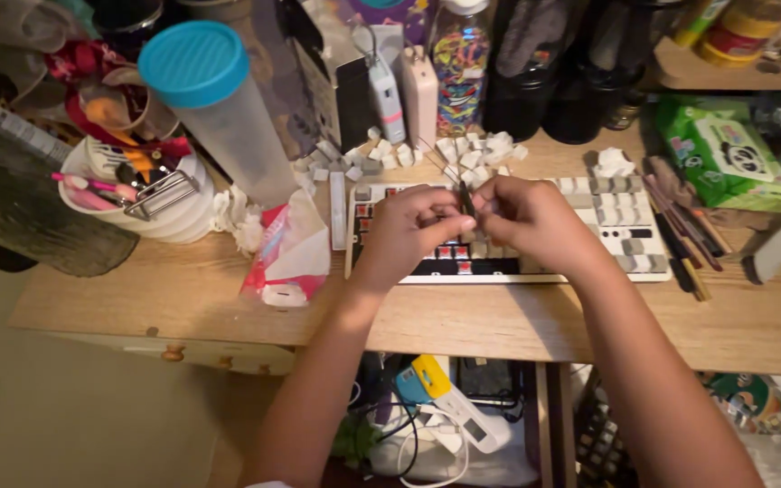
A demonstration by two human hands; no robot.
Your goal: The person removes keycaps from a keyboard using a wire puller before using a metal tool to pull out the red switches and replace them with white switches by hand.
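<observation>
A white keyboard lies on the wooden desk with many keycaps off, red switches showing in its middle. My left hand and my right hand hover over that bare middle, fingertips meeting. Between them stands a thin dark wire tool, pinched by both hands. A pile of loose white keycaps lies just behind the keyboard. What the tool grips below is hidden by my fingers.
A tall clear container with a blue lid and a white pot of pens stand at the left. A crumpled red and white packet lies beside the keyboard. A green wipes pack and pencils are at the right.
</observation>
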